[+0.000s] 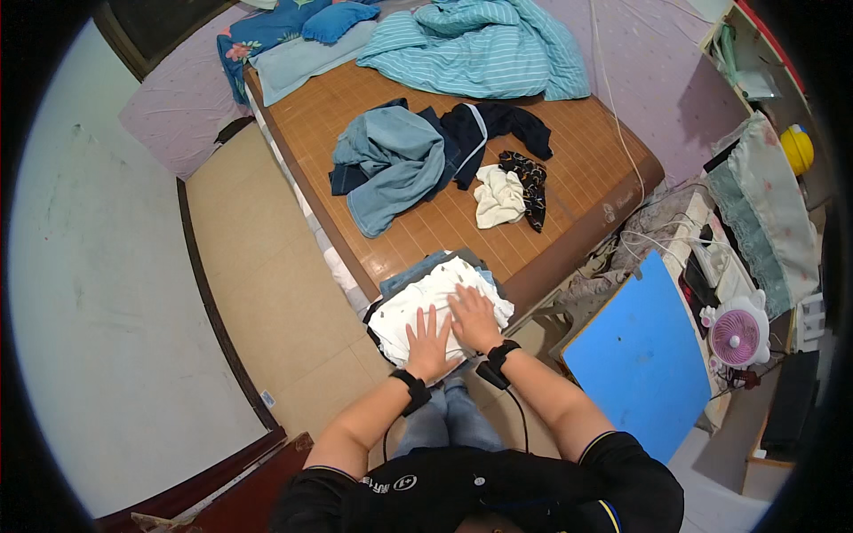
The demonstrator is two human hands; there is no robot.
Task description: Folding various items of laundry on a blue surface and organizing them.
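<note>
Both palms press down on a white patterned garment (400,313) lying on top of a stack of folded clothes (416,270) at the near corner of the bed. My left hand (430,345) rests on its lower middle, fingers spread. Just right of it, my right hand (475,318) lies on the garment with the fingers apart. Farther up the bed mat (426,230) are a crumpled light-blue denim garment (400,160), a dark navy garment (513,123), a cream cloth (500,196) and a black patterned cloth (533,186).
A striped turquoise quilt (480,53) and a blue pillow (340,20) lie at the bed's far end. On the right stand a blue board (643,360) and a small pink-and-white fan (735,338). A white cable (616,113) runs across the bed's right side.
</note>
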